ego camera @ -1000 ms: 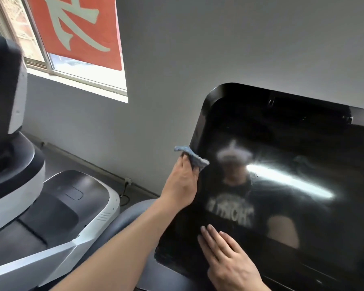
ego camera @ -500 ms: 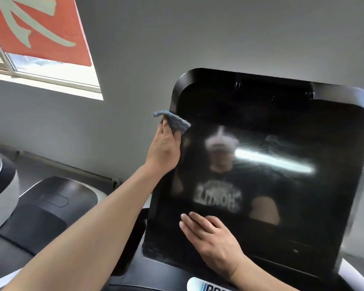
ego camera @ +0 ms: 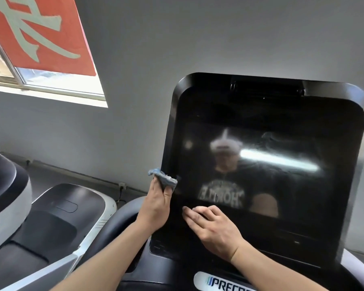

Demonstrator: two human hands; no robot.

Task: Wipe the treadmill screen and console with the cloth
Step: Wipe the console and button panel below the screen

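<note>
The treadmill's glossy black screen [ego camera: 271, 114] stands upright in front of me, reflecting a person and a strip of light. My left hand [ego camera: 156, 204] grips a small blue-grey cloth [ego camera: 163, 179] and holds it against the screen's left edge, about halfway down. My right hand [ego camera: 212, 229] lies flat on the lower left of the screen with its fingers straight and spread. Below the screen is the dark console [ego camera: 172, 267] with a white logo plate [ego camera: 225, 282].
A neighbouring machine with white and black shells [ego camera: 57, 217] stands close on the left. A grey wall [ego camera: 198, 38] rises behind the screen. A window with a red banner [ego camera: 40, 34] is at the upper left.
My left hand has slid the cloth down the screen's left edge, from near the upper corner to about mid-height. My right hand has stayed flat on the lower screen.
</note>
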